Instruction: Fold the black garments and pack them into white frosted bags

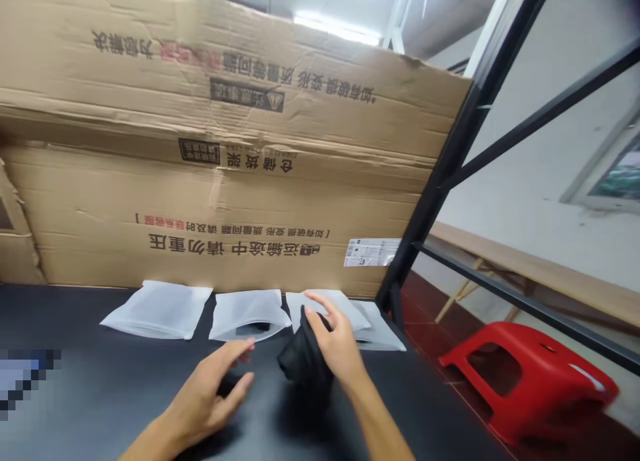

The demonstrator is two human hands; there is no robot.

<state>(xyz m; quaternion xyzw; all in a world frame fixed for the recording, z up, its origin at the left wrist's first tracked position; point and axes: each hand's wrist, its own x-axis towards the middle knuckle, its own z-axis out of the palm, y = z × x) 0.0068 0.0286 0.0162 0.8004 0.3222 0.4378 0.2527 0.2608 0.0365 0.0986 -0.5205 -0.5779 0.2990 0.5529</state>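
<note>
Bunched black cloth (306, 357) hangs from my right hand (336, 337), whose fingers are closed on its upper end just above the dark tabletop. What kind of cloth item it is does not show. To the left, my left hand (213, 387) is apart from the cloth, thumb and fingers spread, with nothing between them. Beyond the hands lies a frosted zip bag (250, 307) with its mouth gaping and something dark inside. Another frosted bag (163, 307) lies flat at its left. Two more bags overlap behind my right hand, the rightmost bag (383, 327) partly covered.
A large cardboard sheet (225, 194) stands upright along the back of the black tabletop (115, 394). A black metal frame post (425, 194) rises at the right. Past it are a red plastic stool (540, 374) and a wooden bench (540, 271). A blurred patch covers the left edge.
</note>
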